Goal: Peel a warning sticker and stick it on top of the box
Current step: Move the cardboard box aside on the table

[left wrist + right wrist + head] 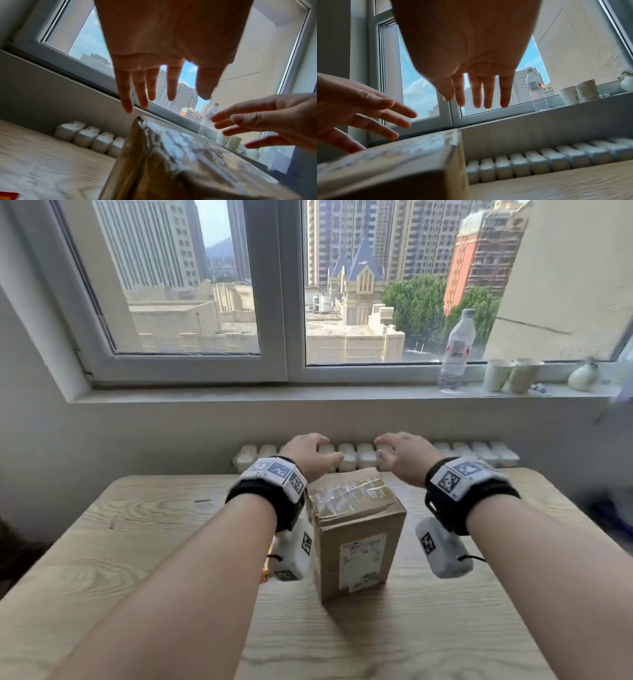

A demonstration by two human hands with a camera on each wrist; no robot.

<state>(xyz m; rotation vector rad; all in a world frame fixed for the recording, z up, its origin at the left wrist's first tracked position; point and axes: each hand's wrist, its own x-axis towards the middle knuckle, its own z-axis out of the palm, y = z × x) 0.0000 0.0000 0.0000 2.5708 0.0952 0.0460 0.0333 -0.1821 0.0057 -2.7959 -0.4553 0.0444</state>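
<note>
A brown cardboard box (356,529) stands upright on the wooden table (137,525), its top sealed with shiny clear tape and a white label on its near side. My left hand (310,455) hovers above and behind the box's left side, fingers straight and spread, holding nothing. My right hand (404,453) hovers the same way on the right, empty. In the left wrist view the left hand (163,83) hangs over the box (171,162), and a red and yellow sticker corner (8,196) lies on the table. A strip of that sticker sheet (269,563) shows beside my left wrist.
A white radiator (472,455) runs behind the table under the windowsill (239,393). On the sill at the right stand a water bottle (457,350), two paper cups (512,374) and a small white vase (582,376).
</note>
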